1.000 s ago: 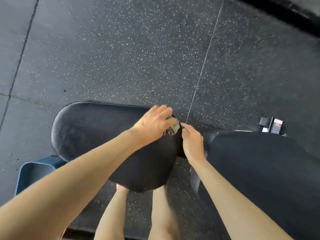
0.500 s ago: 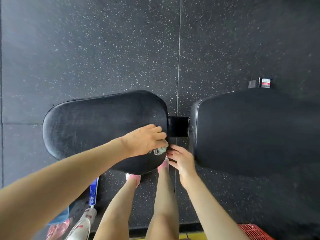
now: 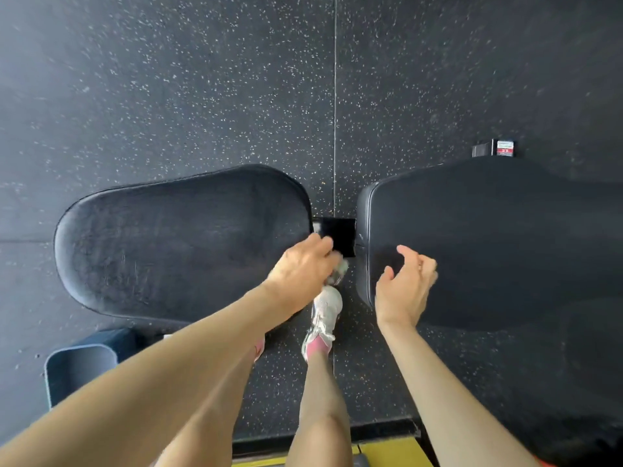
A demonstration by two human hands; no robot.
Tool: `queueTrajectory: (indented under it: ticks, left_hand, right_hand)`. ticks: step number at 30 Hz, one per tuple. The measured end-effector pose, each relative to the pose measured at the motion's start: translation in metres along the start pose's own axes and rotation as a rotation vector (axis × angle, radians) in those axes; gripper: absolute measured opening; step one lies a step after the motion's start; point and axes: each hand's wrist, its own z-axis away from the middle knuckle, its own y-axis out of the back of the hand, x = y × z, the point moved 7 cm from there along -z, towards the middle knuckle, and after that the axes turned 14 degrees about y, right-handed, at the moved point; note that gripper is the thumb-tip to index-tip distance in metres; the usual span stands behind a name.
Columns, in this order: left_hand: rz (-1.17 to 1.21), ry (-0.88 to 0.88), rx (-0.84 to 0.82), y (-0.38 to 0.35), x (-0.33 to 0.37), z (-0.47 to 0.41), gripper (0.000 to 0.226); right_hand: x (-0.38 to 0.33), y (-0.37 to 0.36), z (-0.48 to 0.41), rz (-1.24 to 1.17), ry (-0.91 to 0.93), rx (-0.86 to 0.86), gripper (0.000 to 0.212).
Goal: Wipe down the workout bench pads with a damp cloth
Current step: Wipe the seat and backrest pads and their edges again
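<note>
The bench point(image 3: 340, 235) has two black pads, back pad point(image 3: 505, 244) right, seat pad point(image 3: 182, 244) left; one blue bin point(image 3: 81, 369) stands below, contents unclear. The left hand point(image 3: 303, 274) has its grip clamped on the one pale cloth point(image 3: 338, 273) at the seat pad's right end; the right hand point(image 3: 404, 284), grip apart, is over the back pad.

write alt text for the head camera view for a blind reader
Seen from above, a person's left hand grips a crumpled pale cloth at the end of a rounded black bench seat pad, while the empty right hand, fingers loosely curled, is over the edge of the larger black back pad, above speckled black rubber flooring.
</note>
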Motion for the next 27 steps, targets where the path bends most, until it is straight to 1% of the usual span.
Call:
queueTrajectory:
  ticks: [2,3,4,6,8,10,11,12,13,15,17,18,20,22,25,27]
  left_hand:
    - [0.233,0.466,-0.091,0.0,0.001,-0.025,0.035]
    - [0.387,0.634,-0.084,-0.002,0.003,-0.031,0.035]
    - [0.529,0.743,-0.042,-0.005,0.007,-0.033,0.034]
    - [0.707,0.847,0.097,-0.011,0.014,-0.031,0.036]
    - [0.772,0.899,0.202,-0.011,0.019,-0.025,0.04]
    - [0.783,0.956,0.289,-0.004,0.013,-0.039,0.043]
    - [0.774,0.991,0.297,-0.002,0.006,-0.055,0.044]
    - [0.767,1.005,0.275,-0.002,0.0,-0.075,0.046]
    - [0.759,0.98,0.224,-0.003,-0.005,-0.098,0.048]
    - [0.711,0.867,0.081,-0.01,-0.008,-0.136,0.05]
    - [0.655,0.814,-0.013,-0.014,-0.008,-0.146,0.048]
    - [0.644,0.818,-0.025,-0.012,-0.01,-0.142,0.045]
    - [0.632,0.841,0.007,-0.002,-0.011,-0.126,0.04]
    - [0.591,0.872,-0.006,0.002,-0.011,-0.124,0.038]
    - [0.506,0.875,-0.107,-0.009,0.009,-0.163,0.04]
    - [0.453,0.841,-0.124,-0.011,0.04,-0.2,0.042]
  right_hand:
    - [0.008,0.006,-0.009,0.046,0.039,-0.026,0.051]
    - [0.011,0.009,-0.015,0.067,0.062,-0.038,0.057]
    - [0.013,0.012,-0.022,0.087,0.089,-0.05,0.062]
    - [0.014,0.016,-0.036,0.118,0.156,-0.085,0.069]
    - [0.014,0.019,-0.054,0.127,0.218,-0.13,0.074]
    - [0.012,0.021,-0.07,0.145,0.302,-0.161,0.081]
    - [0.01,0.021,-0.078,0.155,0.349,-0.171,0.084]
    - [0.008,0.02,-0.085,0.159,0.388,-0.181,0.087]
    - [0.007,0.02,-0.093,0.156,0.411,-0.194,0.09]
    - [0.009,0.019,-0.106,0.14,0.423,-0.227,0.092]
    - [0.011,0.021,-0.122,0.128,0.438,-0.251,0.092]
    - [0.012,0.025,-0.131,0.121,0.442,-0.262,0.092]
    - [0.018,0.033,-0.148,0.113,0.429,-0.294,0.09]
    - [0.029,0.044,-0.168,0.131,0.413,-0.33,0.09]
    - [0.05,0.062,-0.204,0.266,0.414,-0.415,0.095]
    - [0.057,0.065,-0.226,0.358,0.442,-0.485,0.099]
